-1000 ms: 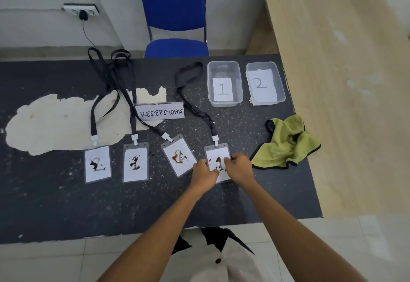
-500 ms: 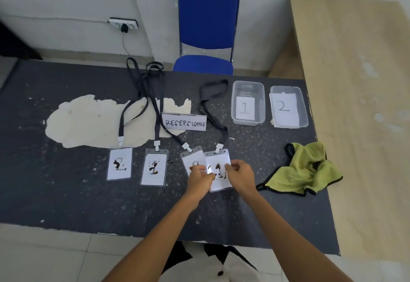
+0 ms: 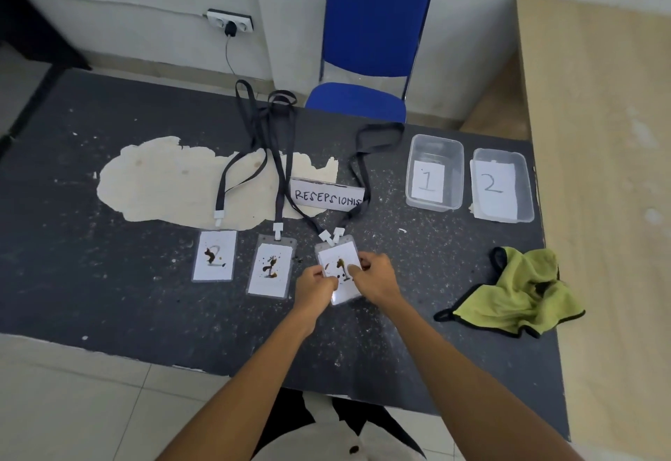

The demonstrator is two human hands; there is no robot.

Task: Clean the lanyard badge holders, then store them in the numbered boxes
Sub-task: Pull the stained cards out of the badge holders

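Observation:
Both hands hold one stained badge holder (image 3: 339,264) just above the dark table (image 3: 109,300): my left hand (image 3: 315,285) pinches its lower left edge, my right hand (image 3: 374,278) pinches its right side. It covers another holder beneath it, of which only the clip shows. Two more stained holders lie to the left, one (image 3: 215,255) at the far left and one (image 3: 271,266) beside it, each on a black lanyard (image 3: 254,126). Clear boxes marked 1 (image 3: 434,173) and 2 (image 3: 503,184) stand at the back right. A crumpled green cloth (image 3: 523,293) lies right of my hands.
A white label reading RESEPSIONIS (image 3: 326,197) stands behind the holders. A blue chair (image 3: 370,43) is behind the table. A wooden table (image 3: 599,170) adjoins on the right. A pale worn patch (image 3: 170,177) marks the table top.
The held badge holder has moved left and now lies over the neighbouring holder, with their clips side by side. The camera view has pulled back and shifted.

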